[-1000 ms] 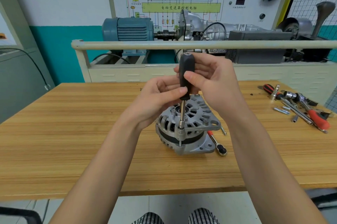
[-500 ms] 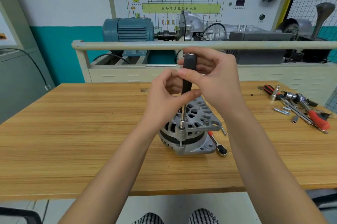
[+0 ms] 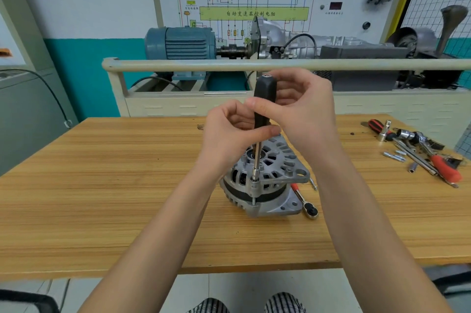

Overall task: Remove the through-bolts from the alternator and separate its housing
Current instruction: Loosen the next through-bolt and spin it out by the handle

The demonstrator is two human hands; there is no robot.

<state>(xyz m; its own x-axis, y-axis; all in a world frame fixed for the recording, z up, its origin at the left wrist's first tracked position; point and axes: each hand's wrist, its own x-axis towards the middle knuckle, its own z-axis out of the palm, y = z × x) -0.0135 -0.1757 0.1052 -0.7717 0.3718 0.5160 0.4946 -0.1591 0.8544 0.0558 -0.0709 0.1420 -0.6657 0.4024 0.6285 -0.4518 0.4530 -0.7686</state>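
**Nut driver seated on a through-bolt of the alternator**

The alternator (image 3: pixel 265 180) stands on end near the middle of the wooden tabletop (image 3: pixel 102 185), somewhat toward the far edge. A nut driver (image 3: pixel 262 113) stands nearly upright, its socket end on a through-bolt (image 3: pixel 254 189) at the near rim of the housing; part of the bolt's shank shows in the gap between the two housing halves. The right hand (image 3: pixel 303 113) curls round the upper part of the black handle, thumb across its front. The left hand (image 3: pixel 229 139) pinches the handle's lower end, thumb pressed on it.

Risks, as judged: neither hand steadies the alternator, so turning force or a tilted driver could tip or spin it; a socket not fully seated could slip off and round the bolt head. A freed bolt could roll.

A red-handled ratchet (image 3: pixel 304 201) lies just beside the alternator's right flank, and a small loose bolt (image 3: pixel 313 183) lies beside it. Loose tools and sockets (image 3: pixel 418 152) are grouped near the far right corner, well apart. The near and left stretches of the tabletop offer room for setting parts down; the near edge is close to the person's lap.
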